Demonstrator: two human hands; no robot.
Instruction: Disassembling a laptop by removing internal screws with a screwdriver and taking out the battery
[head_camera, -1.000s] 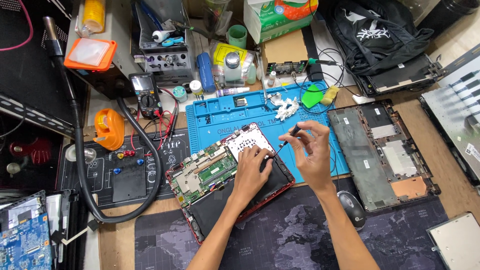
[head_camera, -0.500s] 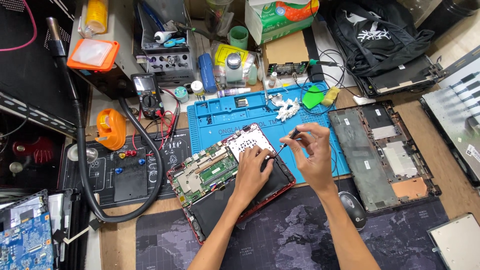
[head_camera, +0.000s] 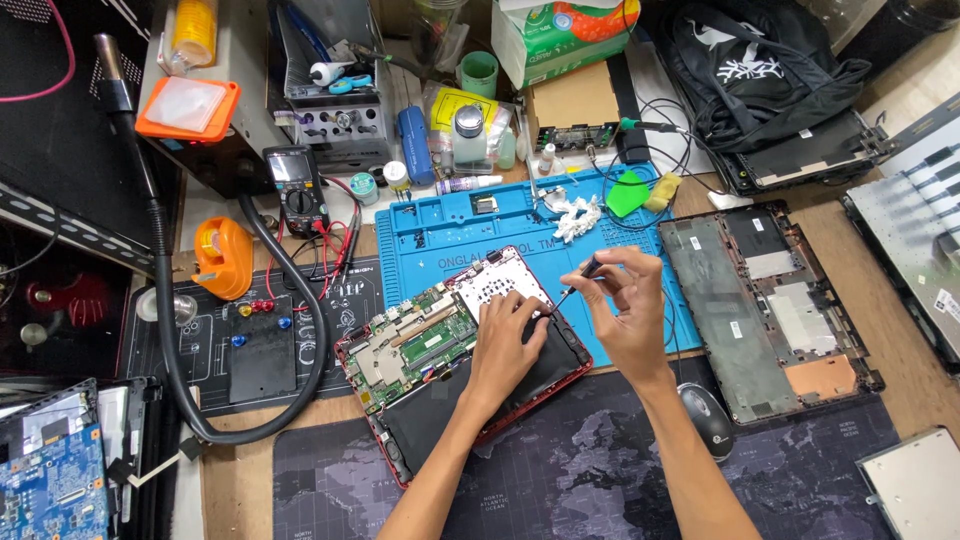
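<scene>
1. Now, from the head view, we see the opened laptop (head_camera: 440, 360) lying tilted on the surface (head_camera: 240, 470), partly on the blue work mat (head_camera: 440, 235) and partly on the dark map-print mat (head_camera: 600, 470), its green board and red-edged shell laid bare.
2. Our left hand (head_camera: 505, 345) lies flat on the laptop's dark lower part, fingers loosely spread and pressing down, gripping nothing.
3. Our right hand (head_camera: 625, 310) hovers just above the laptop's right edge, fingers bunched, pinching a slim screwdriver (head_camera: 578, 281) whose tip points down and left at the white panel beside the board.
4. To the right, we spot a detached laptop bottom cover (head_camera: 765, 305) lying open, and a black mouse (head_camera: 708, 418) sits just beside our right forearm.
5. To the left, a black multimeter (head_camera: 300, 188) stands near an orange tape dispenser (head_camera: 222, 258), with a thick black hose (head_camera: 290, 330) curving around a small dark mat.
6. At the far bottom left, a blue circuit board (head_camera: 55, 485) peeks in, well apart from both hands.
</scene>
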